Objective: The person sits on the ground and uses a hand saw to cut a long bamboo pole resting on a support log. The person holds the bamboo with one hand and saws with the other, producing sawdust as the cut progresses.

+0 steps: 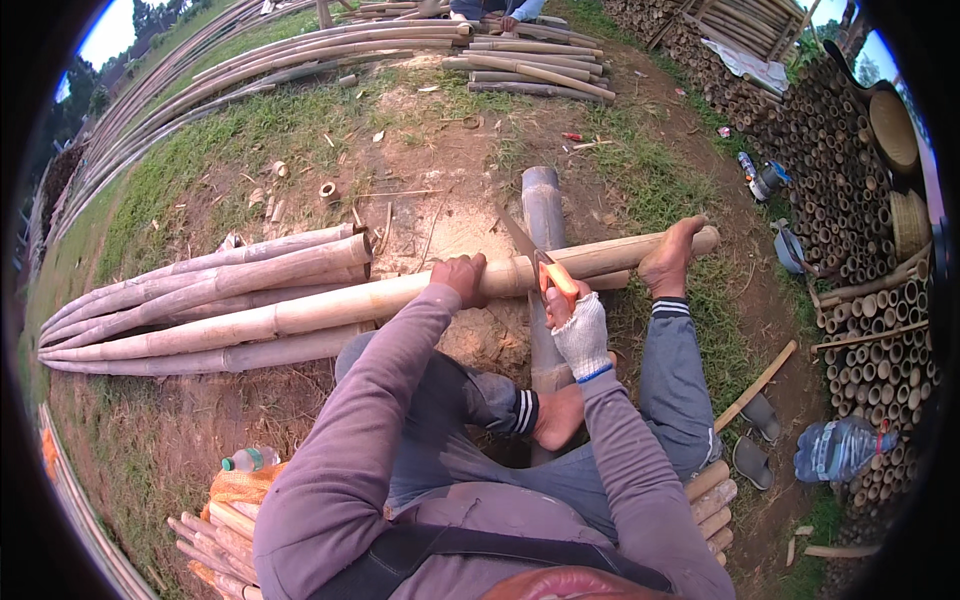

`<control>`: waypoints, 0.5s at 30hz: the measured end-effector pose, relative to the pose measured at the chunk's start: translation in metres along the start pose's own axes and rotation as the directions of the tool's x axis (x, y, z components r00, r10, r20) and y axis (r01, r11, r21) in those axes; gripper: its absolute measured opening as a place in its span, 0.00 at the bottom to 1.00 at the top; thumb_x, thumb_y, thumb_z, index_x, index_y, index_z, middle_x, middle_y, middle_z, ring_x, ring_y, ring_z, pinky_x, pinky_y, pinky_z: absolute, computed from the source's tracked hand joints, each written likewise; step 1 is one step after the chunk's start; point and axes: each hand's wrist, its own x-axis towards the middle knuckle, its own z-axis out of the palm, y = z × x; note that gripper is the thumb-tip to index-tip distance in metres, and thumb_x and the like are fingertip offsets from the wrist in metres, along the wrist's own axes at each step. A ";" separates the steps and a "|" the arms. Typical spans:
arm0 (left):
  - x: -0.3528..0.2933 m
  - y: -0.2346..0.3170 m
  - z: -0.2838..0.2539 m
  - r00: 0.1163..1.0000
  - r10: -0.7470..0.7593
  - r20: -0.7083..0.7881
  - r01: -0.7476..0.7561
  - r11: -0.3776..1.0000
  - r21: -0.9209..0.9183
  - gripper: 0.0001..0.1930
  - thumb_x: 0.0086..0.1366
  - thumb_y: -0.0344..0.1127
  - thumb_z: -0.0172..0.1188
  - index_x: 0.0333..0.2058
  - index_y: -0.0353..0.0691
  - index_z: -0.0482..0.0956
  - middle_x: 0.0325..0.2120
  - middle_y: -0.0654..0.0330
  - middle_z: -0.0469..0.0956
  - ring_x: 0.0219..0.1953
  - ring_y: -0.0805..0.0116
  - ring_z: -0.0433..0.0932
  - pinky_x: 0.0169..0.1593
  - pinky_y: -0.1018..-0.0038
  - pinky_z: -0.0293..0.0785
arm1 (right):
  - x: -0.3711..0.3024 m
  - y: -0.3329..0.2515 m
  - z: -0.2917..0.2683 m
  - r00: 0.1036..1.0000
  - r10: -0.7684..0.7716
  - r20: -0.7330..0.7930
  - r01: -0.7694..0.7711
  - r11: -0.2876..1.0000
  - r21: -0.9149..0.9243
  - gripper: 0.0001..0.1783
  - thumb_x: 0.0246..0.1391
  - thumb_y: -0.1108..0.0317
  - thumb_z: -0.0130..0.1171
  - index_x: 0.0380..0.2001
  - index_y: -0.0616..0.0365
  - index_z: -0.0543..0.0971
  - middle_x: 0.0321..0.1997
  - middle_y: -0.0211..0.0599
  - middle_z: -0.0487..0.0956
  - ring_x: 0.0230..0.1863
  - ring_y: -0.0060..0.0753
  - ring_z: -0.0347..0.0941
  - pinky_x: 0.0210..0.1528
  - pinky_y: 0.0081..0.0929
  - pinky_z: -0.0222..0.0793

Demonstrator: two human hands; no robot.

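A long pale bamboo pole lies across in front of me, resting over a thick grey bamboo log. My left hand, bare, is closed over the pole, left of the log. In a white knitted glove, my right hand grips the orange handle of a handsaw. The saw's blade points up and to the left, at the pole just beside the log; whether its teeth are in a cut I cannot tell. My bare right foot presses on the pole near its right end.
More bamboo poles lie at the left. Short cut pieces sit at the lower left, near a small bottle. Stacked bamboo, a large water bottle and sandals are on the right. Another person sits at the far side.
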 end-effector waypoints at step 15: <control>0.003 0.000 -0.005 1.000 0.002 0.027 -0.002 1.000 -0.017 0.34 0.53 0.53 0.79 0.53 0.44 0.75 0.47 0.49 0.85 0.50 0.46 0.86 0.53 0.53 0.82 | -0.102 -0.034 -0.063 0.997 -0.079 -0.027 0.073 0.982 -0.173 0.20 0.71 0.57 0.63 0.51 0.66 0.78 0.37 0.45 0.82 0.35 0.38 0.79 0.40 0.34 0.75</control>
